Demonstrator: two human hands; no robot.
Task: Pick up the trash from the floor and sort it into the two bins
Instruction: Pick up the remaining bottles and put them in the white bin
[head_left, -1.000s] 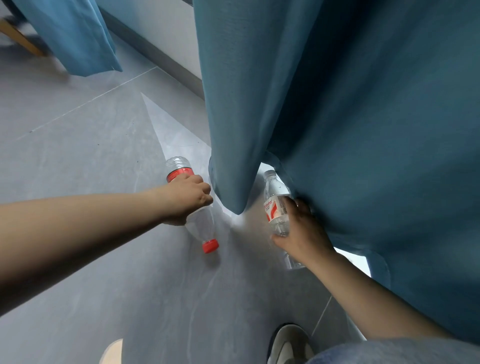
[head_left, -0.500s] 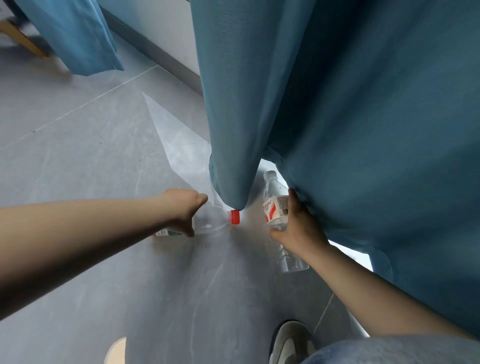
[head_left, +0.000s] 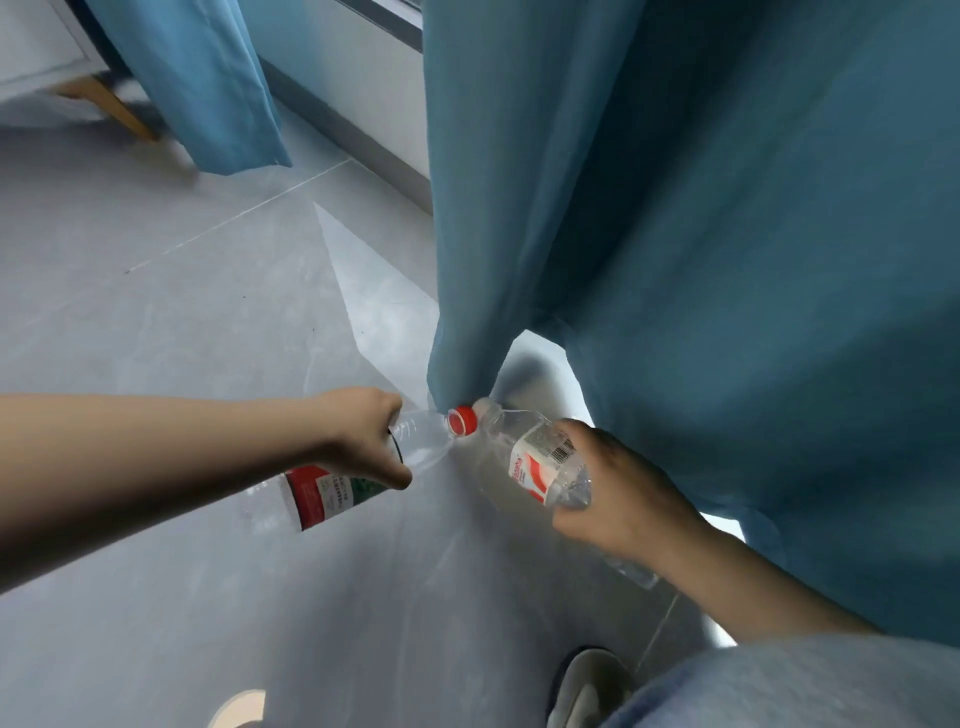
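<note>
Above the grey tiled floor (head_left: 156, 322), both bottles are now lifted clear, where a second ago they lay by the curtain hem. My left hand (head_left: 358, 439) is clamped on the clear red-capped bottle (head_left: 421, 441), cap pointing right. My right hand (head_left: 618, 493) grips the crinkled clear white-labelled bottle (head_left: 540, 462), its neck touching that cap, beside the matte blue curtain (head_left: 727, 260).

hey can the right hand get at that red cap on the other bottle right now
Probably not freely: the right hand is already full, wrapped around the white-labelled bottle. The red cap sits right beside that bottle's neck, though, with nothing between them.
</note>
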